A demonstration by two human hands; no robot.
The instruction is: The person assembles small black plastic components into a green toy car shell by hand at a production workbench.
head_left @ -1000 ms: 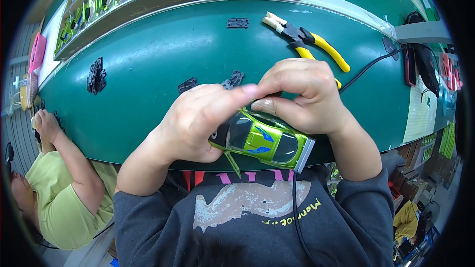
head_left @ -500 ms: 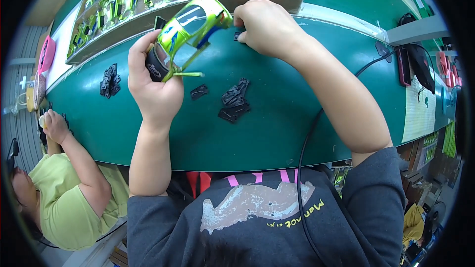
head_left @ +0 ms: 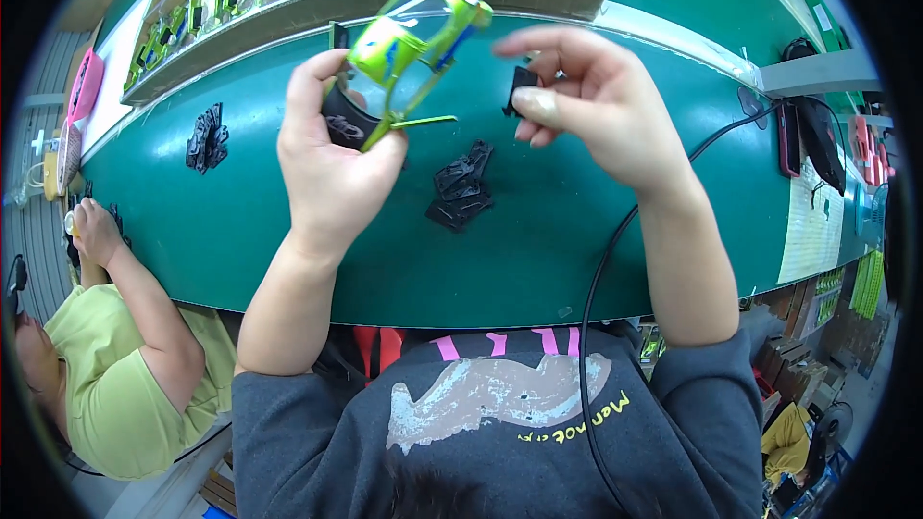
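My left hand (head_left: pixel 327 168) is wrapped round a bright green plastic frame (head_left: pixel 385 50) with a clear window, blue patches and a black curved part at its lower end. The frame is tilted up above the table, and a thin green strip sticks out from it to the right. To its right, my right hand (head_left: pixel 620 120) pinches a small black plastic clip (head_left: pixel 520 89) between thumb and fingers, with the index finger stretched toward the frame. Frame and clip are apart. Below and between my hands lies a small pile of black plastic parts (head_left: pixel 461 183) on the green table.
Another bunch of black parts (head_left: pixel 206 139) lies further left. A cardboard tray (head_left: pixel 538 2) holding several green frames spans the back. A black cable (head_left: pixel 604 269) crosses the table on the right. A co-worker's hand (head_left: pixel 99 231) works at the left edge.
My right hand has come back from near the tray and turned, lifting the small black clip into plain sight. My left hand has moved right and slightly up with the green frame.
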